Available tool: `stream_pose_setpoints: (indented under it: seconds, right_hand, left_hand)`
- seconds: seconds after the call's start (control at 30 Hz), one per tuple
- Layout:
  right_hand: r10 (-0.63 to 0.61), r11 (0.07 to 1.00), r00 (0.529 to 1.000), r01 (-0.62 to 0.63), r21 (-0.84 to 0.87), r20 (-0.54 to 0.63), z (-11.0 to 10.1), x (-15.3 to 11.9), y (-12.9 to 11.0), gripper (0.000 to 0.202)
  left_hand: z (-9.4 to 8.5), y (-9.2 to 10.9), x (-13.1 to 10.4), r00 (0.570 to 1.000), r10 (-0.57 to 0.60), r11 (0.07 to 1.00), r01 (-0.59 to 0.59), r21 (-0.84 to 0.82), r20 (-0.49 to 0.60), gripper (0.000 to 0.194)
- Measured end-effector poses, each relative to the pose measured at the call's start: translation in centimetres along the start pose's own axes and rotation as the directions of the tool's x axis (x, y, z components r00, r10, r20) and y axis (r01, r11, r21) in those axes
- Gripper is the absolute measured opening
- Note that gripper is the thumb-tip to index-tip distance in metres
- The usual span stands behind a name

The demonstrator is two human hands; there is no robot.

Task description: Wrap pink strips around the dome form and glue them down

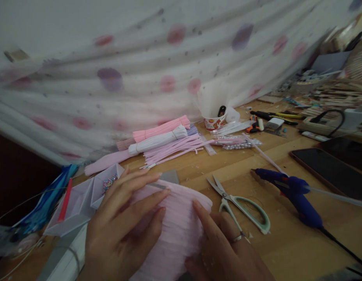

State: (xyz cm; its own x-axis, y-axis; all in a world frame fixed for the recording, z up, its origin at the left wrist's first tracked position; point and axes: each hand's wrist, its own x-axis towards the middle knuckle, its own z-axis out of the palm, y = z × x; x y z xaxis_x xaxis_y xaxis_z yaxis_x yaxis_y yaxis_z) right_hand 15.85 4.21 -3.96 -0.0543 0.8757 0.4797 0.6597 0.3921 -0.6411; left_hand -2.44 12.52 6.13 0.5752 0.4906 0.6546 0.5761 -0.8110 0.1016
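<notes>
Between my two hands is a pale pink, fuzzy, ribbed piece (pixel 181 218) that looks built from rows of pipe cleaners. My left hand (pixel 122 222) holds its left side, with the fingers reaching along the top edge. The index finger of my right hand (pixel 224 238) presses near the upper right edge, and the other fingers curl round that side; one wears a ring. Just right of the piece lie scissors (pixel 232 199) with pale green handles, blades slightly apart. A blue glue gun (pixel 292 191) rests on its side farther right, a glue stick protruding from its back.
Bundles of pink, white and lilac pipe cleaners (pixel 163 140) lie at the back. White trays (pixel 81 199), one with beads (pixel 110 183), stand at left. A paper cup (pixel 214 121), pliers (pixel 274 116), phones (pixel 324 164) and a patterned curtain (pixel 146 78) border the wooden table (pixel 192 168).
</notes>
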Motion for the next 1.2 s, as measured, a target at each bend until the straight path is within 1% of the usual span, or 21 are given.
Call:
stream_pose_setpoints:
  seconds: [0.07,0.17,0.3,0.53,0.77,0.93,1.03,1.13,1.2]
  right_hand:
    - [-0.002,1.000,1.000,0.002,0.006,0.002,-0.06,0.01,-0.03,0.087]
    - [0.006,1.000,1.000,-0.006,0.013,0.006,-0.22,0.05,-0.15,0.087]
    - [0.028,0.999,0.999,-0.029,0.023,0.030,-0.29,0.07,-0.17,0.089]
    - [0.055,0.998,0.998,-0.056,0.016,0.025,-0.13,-0.01,0.00,0.095]
    - [0.043,0.999,0.999,-0.042,0.028,-0.030,0.14,0.01,0.18,0.089]
    - [0.042,0.999,0.999,-0.042,0.018,-0.008,0.03,-0.08,0.21,0.086]
    - [0.027,1.000,1.000,-0.027,0.008,-0.008,-0.10,0.01,0.26,0.079]
    - [0.018,1.000,0.999,-0.017,0.021,-0.047,-0.13,0.14,0.23,0.070]
    - [0.005,0.998,0.997,0.000,0.058,-0.080,-0.22,0.10,0.15,0.063]
  left_hand:
    - [-0.11,-0.02,-0.04,1.000,0.009,1.000,-0.009,0.002,-0.003,0.039]
    - [-0.21,-0.05,-0.07,0.998,0.029,1.000,-0.029,-0.003,-0.048,0.037]
    - [-0.08,-0.08,-0.11,0.998,0.036,0.999,-0.036,0.007,-0.049,0.035]
    - [0.18,-0.12,-0.06,0.998,0.021,1.000,-0.021,-0.005,-0.061,0.036]
    - [0.20,0.02,0.10,0.999,0.004,1.000,-0.004,0.002,-0.053,0.032]
    - [0.19,0.06,0.10,0.999,0.003,1.000,-0.002,0.018,-0.047,0.032]
    - [0.20,0.08,0.12,0.999,-0.003,1.000,0.004,0.017,-0.050,0.032]
    - [0.32,0.09,0.13,0.997,-0.021,1.000,0.020,-0.015,-0.070,0.033]
    - [0.42,0.10,0.04,0.994,-0.040,0.999,0.036,-0.036,-0.102,0.033]
